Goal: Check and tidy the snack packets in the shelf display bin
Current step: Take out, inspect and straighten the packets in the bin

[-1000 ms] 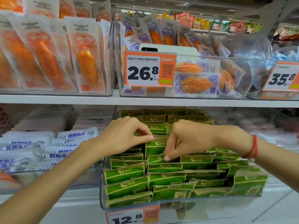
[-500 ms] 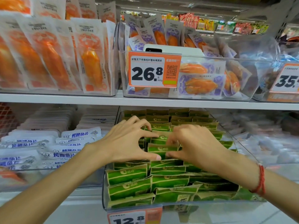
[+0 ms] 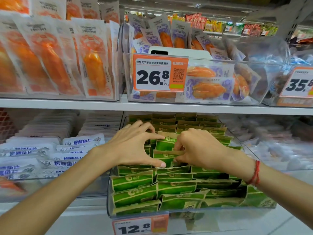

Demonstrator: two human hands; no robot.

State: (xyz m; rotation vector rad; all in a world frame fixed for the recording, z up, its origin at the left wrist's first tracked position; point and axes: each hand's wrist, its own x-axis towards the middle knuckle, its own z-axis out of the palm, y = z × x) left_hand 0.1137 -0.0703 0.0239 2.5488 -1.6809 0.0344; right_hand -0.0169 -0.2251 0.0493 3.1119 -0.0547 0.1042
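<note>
In the clear display bin (image 3: 109, 197) on the lower shelf, rows of green snack packets (image 3: 133, 182) standing on edge, both hands over the middle rows; left hand (image 3: 133, 146) spread wide, forefinger tip on the top edge of a raised packet (image 3: 165, 144), thumb laid against a packet lower down; right hand (image 3: 198, 148) curled, fingers pinching that same raised packet from its right side. Below the bin's front, a price tag (image 3: 140, 225) reading 12.8; above, a shelf of orange packets (image 3: 91, 63).
</note>
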